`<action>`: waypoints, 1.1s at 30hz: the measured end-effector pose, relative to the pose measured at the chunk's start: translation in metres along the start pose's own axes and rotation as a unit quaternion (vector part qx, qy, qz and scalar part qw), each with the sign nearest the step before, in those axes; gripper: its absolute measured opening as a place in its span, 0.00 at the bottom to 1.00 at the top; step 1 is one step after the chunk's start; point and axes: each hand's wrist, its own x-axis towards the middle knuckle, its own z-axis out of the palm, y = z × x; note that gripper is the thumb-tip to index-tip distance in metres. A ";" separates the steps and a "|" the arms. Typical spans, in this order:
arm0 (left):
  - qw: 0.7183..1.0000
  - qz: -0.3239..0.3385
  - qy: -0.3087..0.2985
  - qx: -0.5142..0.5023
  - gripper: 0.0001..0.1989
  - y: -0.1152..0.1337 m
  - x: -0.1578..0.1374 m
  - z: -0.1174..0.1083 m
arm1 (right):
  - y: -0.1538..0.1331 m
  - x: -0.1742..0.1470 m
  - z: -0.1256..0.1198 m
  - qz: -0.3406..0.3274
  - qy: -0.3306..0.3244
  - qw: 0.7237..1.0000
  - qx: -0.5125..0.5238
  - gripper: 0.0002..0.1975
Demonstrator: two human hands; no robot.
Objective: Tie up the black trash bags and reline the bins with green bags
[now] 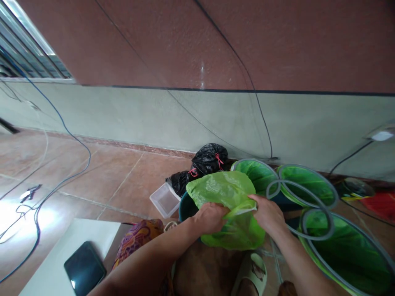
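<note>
A bright green plastic bag [224, 187] is stretched between my two hands, above and partly over a dark teal bin [185, 209]. My left hand [211, 218] is closed on the bag's left side. On the other side, my right hand [268, 211] pinches the gathered edge of the bag. The plastic hides much of the teal bin. Right of my hands stand bins lined with green bags, one at the back [304, 181] and one in front [348, 250]. Grey rings [328, 222] lie across them.
Two tied black bags [210, 158] rest against the wall beside a clear plastic container [166, 200]. A phone [84, 267] lies on a white surface [89, 228] at lower left. Cables [63, 181] run over the tiled floor. Something red [381, 205] is at far right.
</note>
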 end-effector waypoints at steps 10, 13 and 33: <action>0.936 -0.283 0.209 0.025 0.20 -0.045 0.001 -0.048 | 0.038 0.009 -0.025 0.093 0.105 0.989 0.056 0.17; 0.894 -0.349 0.279 0.028 0.20 -0.063 -0.006 -0.072 | 0.055 0.008 -0.031 0.127 0.153 0.977 0.077 0.18; 0.994 -0.112 -0.007 0.015 0.12 -0.009 0.014 0.031 | -0.099 -0.003 0.013 -0.002 -0.060 0.996 0.062 0.22</action>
